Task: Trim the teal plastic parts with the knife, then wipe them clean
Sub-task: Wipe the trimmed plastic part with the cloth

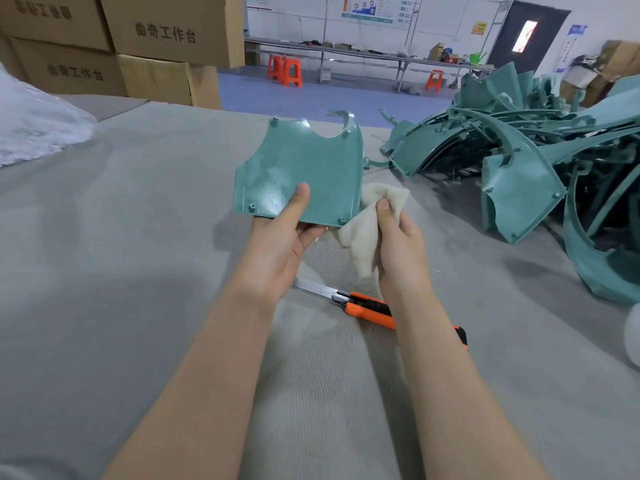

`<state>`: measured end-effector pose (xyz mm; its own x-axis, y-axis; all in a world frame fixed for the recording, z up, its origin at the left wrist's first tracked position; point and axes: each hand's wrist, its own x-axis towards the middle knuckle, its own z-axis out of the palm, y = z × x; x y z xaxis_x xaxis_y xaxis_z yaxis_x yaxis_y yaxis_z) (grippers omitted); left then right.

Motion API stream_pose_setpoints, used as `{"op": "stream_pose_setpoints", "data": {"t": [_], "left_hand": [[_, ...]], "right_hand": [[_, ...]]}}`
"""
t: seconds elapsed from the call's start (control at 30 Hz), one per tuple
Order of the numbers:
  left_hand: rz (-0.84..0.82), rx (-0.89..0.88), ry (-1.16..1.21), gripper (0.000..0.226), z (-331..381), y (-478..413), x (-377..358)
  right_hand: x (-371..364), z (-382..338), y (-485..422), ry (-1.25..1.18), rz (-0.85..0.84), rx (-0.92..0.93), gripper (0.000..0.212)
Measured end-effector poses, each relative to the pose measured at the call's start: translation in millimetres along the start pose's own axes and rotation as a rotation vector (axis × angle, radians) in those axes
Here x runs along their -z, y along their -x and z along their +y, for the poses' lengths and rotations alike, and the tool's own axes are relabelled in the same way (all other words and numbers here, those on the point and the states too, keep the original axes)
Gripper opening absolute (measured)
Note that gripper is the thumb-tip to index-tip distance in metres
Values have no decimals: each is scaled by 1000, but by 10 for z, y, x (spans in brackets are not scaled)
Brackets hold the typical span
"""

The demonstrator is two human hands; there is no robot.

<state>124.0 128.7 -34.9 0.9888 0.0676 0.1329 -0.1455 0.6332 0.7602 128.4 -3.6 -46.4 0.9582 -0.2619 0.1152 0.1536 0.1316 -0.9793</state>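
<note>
Left hand gripping, right hand pinching

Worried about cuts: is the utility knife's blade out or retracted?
Out: the utility knife lies on the table with a bare blade past its orange body. The left hand holds a teal part, the right hand a cloth.

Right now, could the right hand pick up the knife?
Probably not yet: the right hand grips the cloth, so it is full, though the knife lies close by.
</note>
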Motion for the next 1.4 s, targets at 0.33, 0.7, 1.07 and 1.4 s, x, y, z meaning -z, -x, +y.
{"op": "stream_pose_setpoints", "data": {"t": [0.33,0.7,1.07,1.4], "left_hand": [[11,6,-153,37,-31,27,-37],[107,-24,-4,37,-15,-15,25],[163,-52,89,22,-55,-29,11],[236,-93,60,22,-75,-15,6]], "right_hand": [[-78,52,12,323,-86,115,28],[113,50,-93,20,116,-126,20],[-5,5,-9,-154,-87,-199,31],[-67,27,13,-94,-83,-23,20]]}}
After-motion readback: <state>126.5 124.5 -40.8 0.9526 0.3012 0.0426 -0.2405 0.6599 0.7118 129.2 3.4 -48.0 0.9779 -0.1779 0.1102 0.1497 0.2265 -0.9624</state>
